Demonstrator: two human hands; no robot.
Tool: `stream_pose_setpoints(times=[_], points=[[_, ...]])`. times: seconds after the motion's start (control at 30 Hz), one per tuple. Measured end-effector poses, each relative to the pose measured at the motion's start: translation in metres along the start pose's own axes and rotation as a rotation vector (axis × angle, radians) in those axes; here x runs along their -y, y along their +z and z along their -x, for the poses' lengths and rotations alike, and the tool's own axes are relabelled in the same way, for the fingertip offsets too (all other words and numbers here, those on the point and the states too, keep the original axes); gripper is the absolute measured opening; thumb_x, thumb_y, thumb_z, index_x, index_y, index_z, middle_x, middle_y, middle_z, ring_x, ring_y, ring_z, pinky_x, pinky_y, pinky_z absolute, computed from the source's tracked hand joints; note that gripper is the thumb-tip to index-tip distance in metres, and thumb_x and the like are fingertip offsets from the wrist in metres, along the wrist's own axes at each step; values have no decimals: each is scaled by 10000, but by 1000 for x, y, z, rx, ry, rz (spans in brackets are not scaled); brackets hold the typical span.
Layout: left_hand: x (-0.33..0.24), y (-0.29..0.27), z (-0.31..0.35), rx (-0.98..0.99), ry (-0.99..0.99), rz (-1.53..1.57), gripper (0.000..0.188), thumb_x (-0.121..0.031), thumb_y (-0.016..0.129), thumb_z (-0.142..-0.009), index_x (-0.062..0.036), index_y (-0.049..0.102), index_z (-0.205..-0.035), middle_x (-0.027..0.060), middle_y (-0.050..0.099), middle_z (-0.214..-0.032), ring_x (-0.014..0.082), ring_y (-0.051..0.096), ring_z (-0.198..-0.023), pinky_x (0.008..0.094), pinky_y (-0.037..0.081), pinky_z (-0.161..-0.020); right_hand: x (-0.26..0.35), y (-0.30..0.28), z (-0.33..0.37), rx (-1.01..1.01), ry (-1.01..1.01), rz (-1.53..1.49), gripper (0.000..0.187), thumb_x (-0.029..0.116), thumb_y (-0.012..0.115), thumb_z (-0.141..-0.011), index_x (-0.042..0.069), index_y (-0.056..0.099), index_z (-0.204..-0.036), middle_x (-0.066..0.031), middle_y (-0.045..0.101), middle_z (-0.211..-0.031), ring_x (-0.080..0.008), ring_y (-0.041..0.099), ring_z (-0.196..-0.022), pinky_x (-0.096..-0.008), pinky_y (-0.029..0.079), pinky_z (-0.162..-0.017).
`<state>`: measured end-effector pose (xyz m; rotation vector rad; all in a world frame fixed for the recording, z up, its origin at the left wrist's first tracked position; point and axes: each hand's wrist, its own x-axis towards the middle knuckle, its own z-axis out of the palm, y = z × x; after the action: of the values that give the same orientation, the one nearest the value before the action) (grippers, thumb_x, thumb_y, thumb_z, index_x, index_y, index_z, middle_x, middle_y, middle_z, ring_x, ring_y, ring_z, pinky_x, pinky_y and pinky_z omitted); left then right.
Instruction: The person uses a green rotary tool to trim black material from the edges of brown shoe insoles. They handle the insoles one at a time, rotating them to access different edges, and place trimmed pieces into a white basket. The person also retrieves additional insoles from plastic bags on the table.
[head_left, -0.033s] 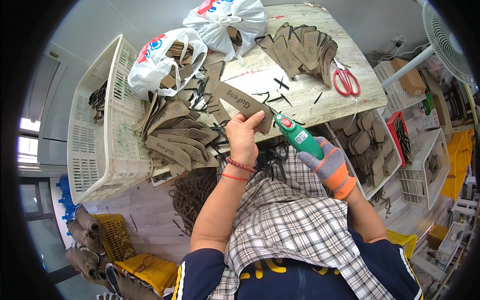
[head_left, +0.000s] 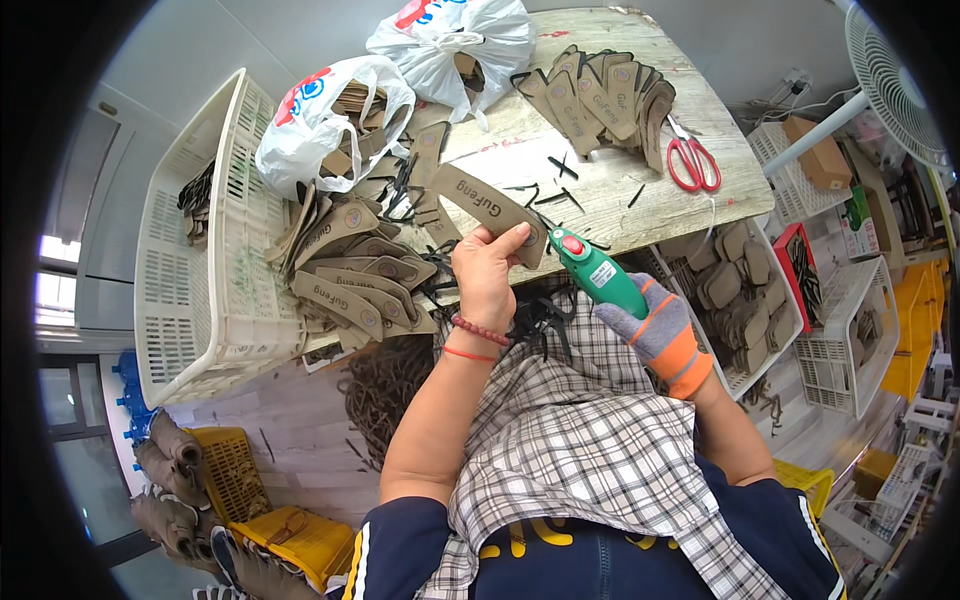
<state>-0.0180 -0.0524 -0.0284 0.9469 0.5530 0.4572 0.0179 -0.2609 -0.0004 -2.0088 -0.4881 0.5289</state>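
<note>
My left hand (head_left: 486, 268), bare with a red bead bracelet, pinches a curved brown fabric piece (head_left: 478, 200) with dark lettering over the table's near edge. My right hand (head_left: 655, 330), in a grey and orange glove, is wrapped round a green handheld power tool (head_left: 612, 284) with a red button. The tool's tip is close to the right end of the piece; whether they touch, I cannot tell. Similar brown pieces (head_left: 345, 250) are heaped left of my left hand. Dark strips (head_left: 545, 325) lie on my checked apron (head_left: 560, 440).
Red-handled scissors (head_left: 692, 163) and a fanned stack of pieces (head_left: 605, 100) lie on the wooden table (head_left: 500, 165). Left stand a white plastic crate (head_left: 180, 330) and white plastic bags (head_left: 300, 140). Below right, another crate (head_left: 792, 335) holds pieces. A fan (head_left: 895, 85) stands right.
</note>
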Motion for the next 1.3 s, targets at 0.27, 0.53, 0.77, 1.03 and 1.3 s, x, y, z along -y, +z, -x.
stream_pose_setpoints(times=[0.27,0.53,0.77,1.03,1.3], points=[[-7,-2,9,29,-98,-123,79,14,624,-793,22,609,-870,77,648,-829,130,612,-699,236,494,-636,8,-5,-8,16,-115,65,492,363,738,-731,10,578,-1035,-104,648,-793,-155,623,-686,-286,491,-623],[-104,-56,-12,-199,306,102,127,-75,596,-847,-14,558,-952,110,626,-881,204,620,-845,300,513,-722,10,-13,-3,-40,-32,-4,520,351,745,-730,-6,567,-1063,-96,652,-794,-122,613,-657,-258,484,-589],[-64,-35,-86,-129,160,-218,266,-65,525,-858,40,536,-1102,157,616,-996,219,627,-803,303,511,-630,9,-11,-5,-50,3,-82,501,332,741,-740,-8,563,-1063,-36,609,-690,-70,542,-569,-230,448,-519],[1,-22,-149,-265,527,-1464,255,-89,449,-799,19,552,-1006,226,518,-1019,388,492,-976,442,424,-852,-4,-21,-3,-97,58,-104,476,304,733,-753,-16,557,-1057,-53,616,-756,-69,542,-632,-227,446,-564],[21,16,-59,-175,559,-1305,202,-128,659,-686,-82,590,-871,108,507,-938,327,544,-855,402,441,-746,-15,-19,-9,-125,106,-145,463,294,733,-756,-10,556,-1056,-44,609,-742,-90,533,-607,-243,449,-560]])
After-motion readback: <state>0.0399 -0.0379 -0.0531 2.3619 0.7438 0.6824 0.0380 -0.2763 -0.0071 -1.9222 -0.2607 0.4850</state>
